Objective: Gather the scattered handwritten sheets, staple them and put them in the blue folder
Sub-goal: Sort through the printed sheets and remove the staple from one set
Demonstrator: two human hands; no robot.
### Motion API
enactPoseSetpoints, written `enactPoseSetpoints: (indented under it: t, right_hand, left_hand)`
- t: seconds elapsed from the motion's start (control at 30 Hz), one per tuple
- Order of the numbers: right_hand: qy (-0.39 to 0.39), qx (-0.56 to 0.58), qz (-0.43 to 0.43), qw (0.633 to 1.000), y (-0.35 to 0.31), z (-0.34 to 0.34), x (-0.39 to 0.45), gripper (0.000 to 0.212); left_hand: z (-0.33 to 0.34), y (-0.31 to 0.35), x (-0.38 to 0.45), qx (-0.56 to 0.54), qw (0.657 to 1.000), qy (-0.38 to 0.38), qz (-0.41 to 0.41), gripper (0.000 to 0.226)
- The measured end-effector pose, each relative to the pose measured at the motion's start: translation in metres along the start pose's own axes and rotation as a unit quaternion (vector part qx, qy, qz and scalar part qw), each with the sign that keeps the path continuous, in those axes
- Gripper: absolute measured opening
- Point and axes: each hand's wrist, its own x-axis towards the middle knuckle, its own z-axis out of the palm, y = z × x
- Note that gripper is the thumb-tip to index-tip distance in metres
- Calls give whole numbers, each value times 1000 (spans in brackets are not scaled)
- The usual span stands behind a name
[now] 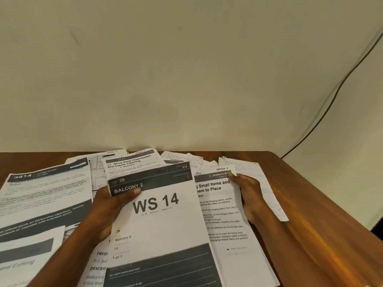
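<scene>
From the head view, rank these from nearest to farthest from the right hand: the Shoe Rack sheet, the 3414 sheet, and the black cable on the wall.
1. Shoe Rack sheet: up and left of the right hand, near the table's back edge.
2. 3414 sheet: far left of the table.
3. Black cable: up on the wall, off to the right.
</scene>
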Motion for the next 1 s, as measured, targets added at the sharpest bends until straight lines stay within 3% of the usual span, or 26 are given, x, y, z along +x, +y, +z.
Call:
enactPoseSetpoints:
  t: [0.03,0.1,0.23,0.3,0.7,1.0]
  right_hand:
    - [-3,3,1,1000,0,0,0,25]
    - [-6,4,6,1000,-1,-1,-2,23]
    - [-10,0,6,1000,-2,-3,-3,20]
    - [-8,0,4,1000,-2,-2,-3,19]
    - [-53,-181,-99,977,-26,14,-10,11]
    - [-48,-101,-144,983,-54,28,-14,12]
  left_hand:
    - [1,0,0,-1,1000,0,-1,104]
    - [0,0,0,-7,1000,3,-5,107]
    - [0,-2,1,-23,1000,9,-6,61]
    - [3,-2,0,-30,999,11,-7,50]
    - [6,1,-4,-34,999,16,3,49]
    - [6,2,-5,-18,1000,15,2,46]
